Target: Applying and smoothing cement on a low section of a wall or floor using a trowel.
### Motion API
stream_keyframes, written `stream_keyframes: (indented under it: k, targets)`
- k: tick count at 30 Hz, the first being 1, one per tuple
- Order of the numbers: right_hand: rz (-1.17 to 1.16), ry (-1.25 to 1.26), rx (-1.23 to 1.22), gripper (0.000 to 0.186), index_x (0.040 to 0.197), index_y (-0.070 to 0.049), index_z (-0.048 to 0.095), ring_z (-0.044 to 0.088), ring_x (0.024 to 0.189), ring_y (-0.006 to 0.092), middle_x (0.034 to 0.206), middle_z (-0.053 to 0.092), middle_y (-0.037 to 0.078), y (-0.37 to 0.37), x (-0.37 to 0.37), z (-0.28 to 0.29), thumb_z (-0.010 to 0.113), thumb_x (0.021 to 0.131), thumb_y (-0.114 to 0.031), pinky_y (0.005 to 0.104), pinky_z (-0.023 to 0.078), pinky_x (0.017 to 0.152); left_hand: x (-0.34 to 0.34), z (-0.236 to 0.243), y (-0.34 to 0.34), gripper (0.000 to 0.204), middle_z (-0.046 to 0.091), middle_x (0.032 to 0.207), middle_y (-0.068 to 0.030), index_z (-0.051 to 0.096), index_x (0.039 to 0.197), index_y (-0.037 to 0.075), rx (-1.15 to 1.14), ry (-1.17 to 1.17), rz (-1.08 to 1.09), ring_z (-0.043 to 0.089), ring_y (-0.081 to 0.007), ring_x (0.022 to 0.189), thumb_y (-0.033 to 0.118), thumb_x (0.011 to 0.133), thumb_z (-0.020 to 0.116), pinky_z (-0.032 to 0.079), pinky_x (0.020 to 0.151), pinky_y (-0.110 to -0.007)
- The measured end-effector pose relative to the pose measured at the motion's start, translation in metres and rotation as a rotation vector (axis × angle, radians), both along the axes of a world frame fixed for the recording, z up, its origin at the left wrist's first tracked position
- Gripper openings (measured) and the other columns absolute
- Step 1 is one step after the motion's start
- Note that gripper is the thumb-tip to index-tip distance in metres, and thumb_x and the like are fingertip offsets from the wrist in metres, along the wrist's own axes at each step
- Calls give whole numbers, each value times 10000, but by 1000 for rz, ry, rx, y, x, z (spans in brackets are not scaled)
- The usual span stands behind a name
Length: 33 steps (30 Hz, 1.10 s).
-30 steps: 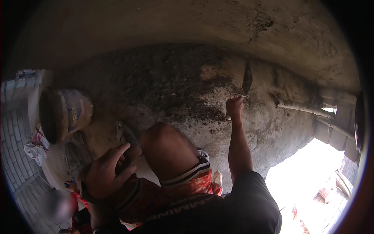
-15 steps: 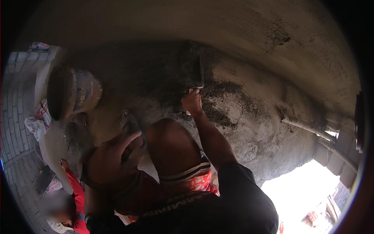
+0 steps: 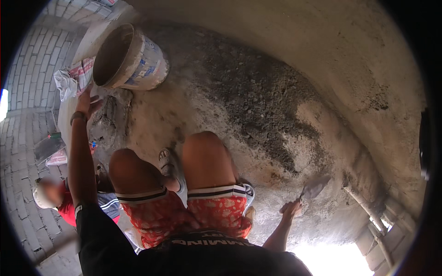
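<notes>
- Your left hand [image 3: 87, 105] is between nine and ten o'clock from the middle of your view, fingers spread and seemingly holding nothing, just beside the bucket's rim; you cannot tell whether it touches.
- Your right hand [image 3: 291, 208], between four and five o'clock, is closed around the trowel's handle.
- The trowel [image 3: 315, 186] has its blade at four o'clock, angled up and away from your fist.
- The bucket [image 3: 155, 73] stands at ten o'clock.
- Dark, crumbly material [image 3: 248, 96] spreads over the ground at one o'clock.
- A person in red [image 3: 67, 209] is at eight o'clock.
</notes>
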State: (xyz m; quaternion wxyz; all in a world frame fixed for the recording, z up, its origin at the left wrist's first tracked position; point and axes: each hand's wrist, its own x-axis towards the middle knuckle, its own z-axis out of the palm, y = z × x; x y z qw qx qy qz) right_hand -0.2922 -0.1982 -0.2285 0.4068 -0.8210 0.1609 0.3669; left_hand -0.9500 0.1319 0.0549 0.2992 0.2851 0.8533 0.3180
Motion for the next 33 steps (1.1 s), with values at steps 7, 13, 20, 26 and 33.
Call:
stream_keyframes:
  k: [7, 13, 20, 26, 33]
  targets:
    - [142, 194, 22, 217, 643, -87, 368, 322, 290, 155, 422, 329, 39, -3, -89, -34, 430, 794, -229, 317, 240, 262, -61, -106, 40, 728, 437, 1202, -238, 308, 1338, 188, 276, -594, 501, 547, -371, 915, 483, 746, 612, 487, 698, -376]
    - [1050, -267, 492, 317, 735, 0, 522, 522, 452, 223, 580, 538, 144, 173, -159, -74, 413, 814, -287, 371, 424, 450, -132, -147, 73, 335, 557, 952, -108, 543, 928, 95, 424, -535, 153, 549, -258, 782, 324, 710, 653, 476, 601, -358]
    - [802, 37, 154, 268, 743, -68, 522, 488, 456, 202, 585, 495, 77, 222, -134, -24, 476, 803, -325, 335, 400, 419, -62, -56, 140, 528, 598, 868, -48, 557, 1123, -15, 574, 5, -239, 515, -124, 719, 288, 707, 671, 450, 655, -277]
    - [831, 161, 100, 320, 716, -71, 492, 464, 416, 189, 527, 443, 53, 243, -155, 59, 432, 835, -362, 324, 398, 397, -10, -58, 186, 689, 554, 1140, -214, 541, 1168, 24, 563, 451, -518, 520, -334, 1079, 471, 655, 655, 404, 916, -368]
    - [1032, 761, 719, 337, 1130, -43, 527, 466, 433, 115, 563, 486, -7, 314, -214, 122, 431, 901, -271, 289, 405, 381, 63, -62, 204, 702, 576, 1091, -219, 541, 1174, 39, 473, 471, -557, 546, -354, 1026, 483, 639, 636, 433, 875, -398]
